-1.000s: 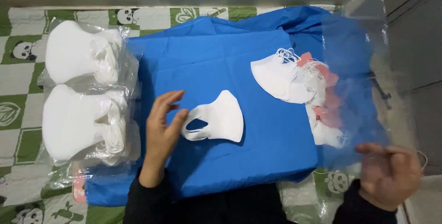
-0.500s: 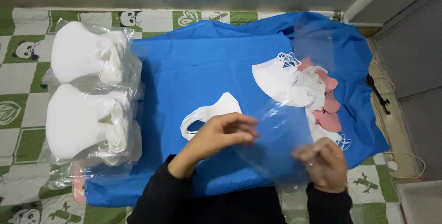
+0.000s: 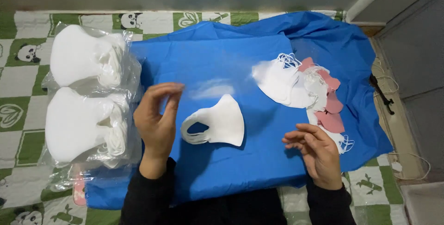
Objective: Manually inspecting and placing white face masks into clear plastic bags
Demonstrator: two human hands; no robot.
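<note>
A floor mat (image 3: 18, 128) patterned in green and white checks with panda and leaf motifs is spread as the base. A blue cloth (image 3: 222, 54) is laid over most of it, bunched into folds at the far right corner. On the cloth, a single white mask (image 3: 224, 123) is placed near the middle, and a loose pile of white and pink masks (image 3: 300, 86) is heaped toward the right. At the left, two clear plastic bags of stacked white masks (image 3: 81, 95) are set side by side, overlapping the cloth's left edge
</note>
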